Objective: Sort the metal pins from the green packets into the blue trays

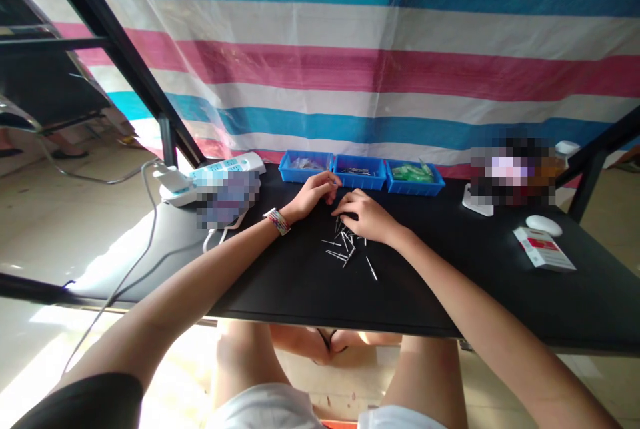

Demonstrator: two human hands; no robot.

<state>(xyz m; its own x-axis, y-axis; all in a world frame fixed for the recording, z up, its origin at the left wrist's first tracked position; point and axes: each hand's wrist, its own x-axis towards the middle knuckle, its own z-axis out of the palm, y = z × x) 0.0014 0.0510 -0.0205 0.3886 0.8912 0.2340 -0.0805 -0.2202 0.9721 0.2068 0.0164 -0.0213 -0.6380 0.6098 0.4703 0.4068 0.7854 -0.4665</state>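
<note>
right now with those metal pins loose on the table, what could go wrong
The metal pins lie loose on the black table, one stray pin apart towards the near edge; a sweep of the right hand could roll some off. The left hand sits close to the middle blue bin and might nudge it.

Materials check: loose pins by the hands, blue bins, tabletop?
Thin silvery pins: likely metal, bright glints along shafts. Small blue bins: probably moulded plastic, uniform saturated colour, rimmed edges. Black tabletop: matte, soft window sheen; laminate or painted board, cannot tell.
</note>
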